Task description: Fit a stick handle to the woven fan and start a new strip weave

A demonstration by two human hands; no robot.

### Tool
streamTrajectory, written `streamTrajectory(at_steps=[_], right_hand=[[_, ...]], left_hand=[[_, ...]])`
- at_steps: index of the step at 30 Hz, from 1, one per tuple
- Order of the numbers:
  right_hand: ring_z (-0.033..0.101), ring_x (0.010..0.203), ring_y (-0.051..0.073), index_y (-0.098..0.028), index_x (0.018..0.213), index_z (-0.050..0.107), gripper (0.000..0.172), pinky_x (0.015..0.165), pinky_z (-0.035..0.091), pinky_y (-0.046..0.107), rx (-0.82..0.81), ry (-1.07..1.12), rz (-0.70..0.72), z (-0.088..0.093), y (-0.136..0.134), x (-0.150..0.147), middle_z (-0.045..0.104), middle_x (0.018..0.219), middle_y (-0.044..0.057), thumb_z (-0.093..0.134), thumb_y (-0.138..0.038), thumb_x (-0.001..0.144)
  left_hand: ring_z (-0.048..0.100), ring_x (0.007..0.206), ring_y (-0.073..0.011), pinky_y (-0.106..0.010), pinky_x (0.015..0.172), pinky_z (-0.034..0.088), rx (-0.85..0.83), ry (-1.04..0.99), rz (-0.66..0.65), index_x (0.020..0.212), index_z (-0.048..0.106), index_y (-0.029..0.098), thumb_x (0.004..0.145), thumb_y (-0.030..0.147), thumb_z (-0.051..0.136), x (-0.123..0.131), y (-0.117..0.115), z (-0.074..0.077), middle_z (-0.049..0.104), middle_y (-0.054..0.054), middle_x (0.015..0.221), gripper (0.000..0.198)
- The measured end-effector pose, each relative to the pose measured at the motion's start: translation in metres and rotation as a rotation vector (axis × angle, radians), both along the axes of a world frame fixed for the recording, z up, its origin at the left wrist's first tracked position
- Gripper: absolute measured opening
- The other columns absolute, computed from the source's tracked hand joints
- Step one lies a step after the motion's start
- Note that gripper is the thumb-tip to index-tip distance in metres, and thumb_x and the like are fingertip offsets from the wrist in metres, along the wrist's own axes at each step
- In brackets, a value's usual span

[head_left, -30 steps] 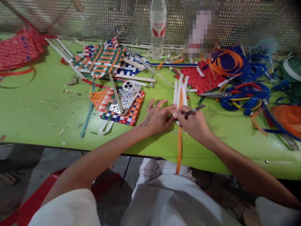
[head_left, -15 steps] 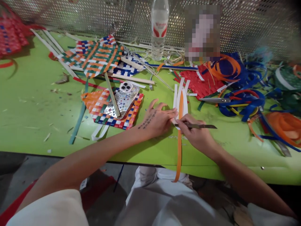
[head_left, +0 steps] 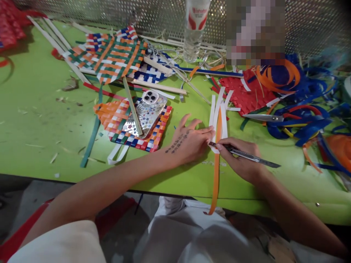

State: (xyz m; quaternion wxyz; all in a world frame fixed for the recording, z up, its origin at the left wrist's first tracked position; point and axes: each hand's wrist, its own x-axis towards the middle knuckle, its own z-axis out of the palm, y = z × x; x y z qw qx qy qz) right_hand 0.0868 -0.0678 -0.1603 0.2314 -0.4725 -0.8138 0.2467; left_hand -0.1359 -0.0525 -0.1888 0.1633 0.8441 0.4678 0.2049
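The left hand (head_left: pixel 189 143) lay flat, fingertips pinning the white strips (head_left: pixel 219 109). At its 3 o'clock, the right hand (head_left: pixel 241 157) gripped a metal blade (head_left: pixel 246 155) across the orange strip (head_left: pixel 216 171). A slip would likely nick the pinning fingers.

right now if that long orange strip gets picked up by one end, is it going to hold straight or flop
Probably flop: the orange strip is thin and already droops where it hangs past the table edge. It likely weighs little, being flat ribbon. It may slide easily on the smooth green top unless pinned, as the left hand does now.
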Motion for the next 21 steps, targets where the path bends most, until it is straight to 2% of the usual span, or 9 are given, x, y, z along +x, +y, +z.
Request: streamTrajectory(at_steps=[4,8,11,16,21], right_hand=[[0.075,0.076,0.019,-0.028,0.101,0.077,0.013,0.071,0.059,0.033,-0.044,0.028,0.067,-0.002,0.004,0.001,0.080,0.089,0.001,0.066,-0.034,0.106],[0.079,0.103,0.027,-0.030,0.104,0.080,0.008,0.094,0.064,0.042,-0.052,0.113,0.153,0.004,0.007,0.007,0.082,0.111,0.006,0.073,-0.032,0.103],[0.077,0.118,0.030,-0.031,0.117,0.081,0.017,0.104,0.064,0.046,-0.066,0.119,0.223,0.008,0.003,0.011,0.081,0.124,0.006,0.074,-0.028,0.101],[0.074,0.126,0.029,-0.027,0.131,0.075,0.030,0.104,0.065,0.044,0.007,0.074,0.342,0.005,0.000,0.018,0.078,0.134,0.010,0.071,-0.018,0.103],[0.076,0.116,0.028,-0.020,0.132,0.073,0.035,0.100,0.065,0.043,0.219,0.097,0.475,-0.015,0.004,0.025,0.079,0.127,0.014,0.075,-0.010,0.099]], left_hand=[[0.058,0.146,-0.0358,-0.066,0.136,0.020,-0.002,0.038,-0.012,0.135,0.078,0.035,0.110,0.032,0.048,-0.001,0.000,0.001,0.070,0.007,0.150,0.039],[0.057,0.147,-0.0333,-0.062,0.136,0.022,0.023,0.077,-0.016,0.135,0.078,0.036,0.111,0.035,0.045,-0.002,0.000,-0.001,0.069,0.007,0.152,0.040],[0.058,0.145,-0.0327,-0.062,0.135,0.024,0.034,0.079,-0.016,0.135,0.078,0.036,0.111,0.034,0.046,-0.002,0.000,-0.003,0.069,0.008,0.152,0.040],[0.061,0.142,-0.0336,-0.062,0.132,0.027,0.070,0.053,-0.009,0.137,0.078,0.033,0.111,0.031,0.050,-0.002,0.001,-0.004,0.071,0.006,0.149,0.038],[0.064,0.138,-0.0326,-0.062,0.128,0.033,0.119,0.032,0.003,0.135,0.079,0.033,0.109,0.030,0.058,-0.001,0.002,-0.009,0.074,0.001,0.144,0.033]])
